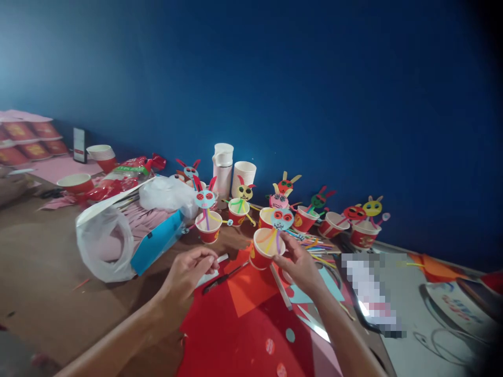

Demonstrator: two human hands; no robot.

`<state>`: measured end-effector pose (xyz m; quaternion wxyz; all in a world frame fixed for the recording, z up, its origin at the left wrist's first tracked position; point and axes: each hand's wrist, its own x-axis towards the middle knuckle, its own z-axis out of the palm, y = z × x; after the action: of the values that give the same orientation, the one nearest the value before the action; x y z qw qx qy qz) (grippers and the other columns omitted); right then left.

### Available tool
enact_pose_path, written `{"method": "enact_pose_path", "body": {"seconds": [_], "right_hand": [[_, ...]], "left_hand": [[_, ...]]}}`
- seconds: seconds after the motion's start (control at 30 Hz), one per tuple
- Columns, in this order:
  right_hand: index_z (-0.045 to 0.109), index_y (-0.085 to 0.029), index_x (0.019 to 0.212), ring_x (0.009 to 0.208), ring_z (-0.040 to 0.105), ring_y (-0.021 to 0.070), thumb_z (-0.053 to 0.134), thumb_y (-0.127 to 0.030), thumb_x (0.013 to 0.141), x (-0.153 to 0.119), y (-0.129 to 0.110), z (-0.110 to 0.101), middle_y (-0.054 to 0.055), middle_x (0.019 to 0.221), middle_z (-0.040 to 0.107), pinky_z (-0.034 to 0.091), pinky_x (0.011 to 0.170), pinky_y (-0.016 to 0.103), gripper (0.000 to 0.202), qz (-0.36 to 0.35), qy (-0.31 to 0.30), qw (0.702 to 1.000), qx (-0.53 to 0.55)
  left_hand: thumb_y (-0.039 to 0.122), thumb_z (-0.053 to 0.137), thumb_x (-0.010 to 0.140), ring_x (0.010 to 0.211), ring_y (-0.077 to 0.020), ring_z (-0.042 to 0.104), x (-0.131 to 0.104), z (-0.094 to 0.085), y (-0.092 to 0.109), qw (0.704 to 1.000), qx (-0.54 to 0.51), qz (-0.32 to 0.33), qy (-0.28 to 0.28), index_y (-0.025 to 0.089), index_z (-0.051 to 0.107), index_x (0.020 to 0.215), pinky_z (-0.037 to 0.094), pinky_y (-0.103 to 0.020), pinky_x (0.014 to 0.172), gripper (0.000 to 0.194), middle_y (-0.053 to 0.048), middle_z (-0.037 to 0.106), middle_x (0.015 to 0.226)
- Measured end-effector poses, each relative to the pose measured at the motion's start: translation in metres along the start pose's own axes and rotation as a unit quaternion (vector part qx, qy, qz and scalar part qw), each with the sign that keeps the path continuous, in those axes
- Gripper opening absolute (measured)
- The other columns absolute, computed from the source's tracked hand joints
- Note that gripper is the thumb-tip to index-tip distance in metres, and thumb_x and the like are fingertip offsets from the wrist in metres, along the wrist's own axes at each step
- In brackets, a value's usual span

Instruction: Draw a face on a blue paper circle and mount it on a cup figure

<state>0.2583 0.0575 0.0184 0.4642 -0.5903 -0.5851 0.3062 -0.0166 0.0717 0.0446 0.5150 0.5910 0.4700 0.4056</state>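
In the head view my right hand grips the right side of a red paper cup with a pale inside. A light-blue paper face with red-ringed eyes stands at its rim, and orange, yellow and purple strips reach into the cup. My left hand is closed, its fingertips bent together left of the cup; anything between them is hidden. A black pen-like tool lies between the hands, beside an orange paper sheet on red paper. Scissors lie under my right forearm.
Several finished paper-cup figures stand along the blue wall. A white thermos and stacked cups are behind them. A plastic bag of pink paper lies left, a phone right. Another person's hand is at far left.
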Motion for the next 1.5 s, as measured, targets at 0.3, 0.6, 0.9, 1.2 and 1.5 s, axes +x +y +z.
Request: {"method": "enact_pose_path", "body": {"seconds": [0.3,0.6,0.9,1.2,1.5], "right_hand": [[0.047,-0.020,0.130,0.118,0.049,0.0295,0.066,-0.035,0.072,0.017,-0.014,0.045,0.013,0.130,0.052,0.044,0.094,0.045,0.064,-0.037,-0.035,0.996,-0.073],[0.046,-0.020,0.131,0.117,0.050,0.0285,0.064,-0.034,0.074,0.032,-0.003,0.050,0.012,0.129,0.054,0.041,0.096,0.045,0.062,-0.049,-0.061,0.992,-0.097],[0.037,-0.019,0.136,0.115,0.051,0.0269,0.060,-0.035,0.077,0.035,0.003,0.047,0.012,0.136,0.046,0.042,0.094,0.043,0.066,-0.017,-0.095,0.991,-0.094],[0.036,-0.025,0.135,0.115,0.052,0.0260,0.061,-0.029,0.078,0.030,-0.003,0.044,0.010,0.137,0.045,0.042,0.095,0.044,0.063,-0.050,-0.110,0.992,-0.041],[0.036,-0.024,0.135,0.115,0.052,0.0264,0.057,-0.033,0.081,0.005,-0.009,0.023,0.011,0.132,0.051,0.043,0.094,0.045,0.058,-0.075,-0.056,0.990,-0.108]], "left_hand": [[0.030,0.053,0.079,0.058,-0.0102,0.055,-0.004,0.002,-0.017,0.997,-0.018,-0.003,0.069,0.016,0.061,0.075,0.045,-0.018,0.057,0.017,0.001,0.061,0.062],[0.032,0.054,0.078,0.057,-0.0102,0.054,-0.002,-0.003,-0.025,0.998,-0.028,-0.023,0.042,0.016,0.061,0.073,0.044,-0.018,0.056,0.018,0.001,0.059,0.060],[0.031,0.054,0.079,0.057,-0.0101,0.054,-0.001,-0.003,-0.033,0.998,-0.039,-0.035,0.030,0.016,0.061,0.074,0.044,-0.018,0.057,0.017,0.000,0.060,0.062],[0.032,0.055,0.077,0.057,-0.0108,0.054,0.000,-0.003,-0.030,0.997,-0.048,-0.046,0.028,0.015,0.061,0.073,0.045,-0.020,0.057,0.018,0.000,0.060,0.062],[0.035,0.050,0.079,0.057,-0.0127,0.053,0.000,-0.004,-0.013,0.999,-0.014,-0.027,0.037,0.016,0.058,0.065,0.042,-0.022,0.057,0.025,-0.001,0.059,0.061]]}}
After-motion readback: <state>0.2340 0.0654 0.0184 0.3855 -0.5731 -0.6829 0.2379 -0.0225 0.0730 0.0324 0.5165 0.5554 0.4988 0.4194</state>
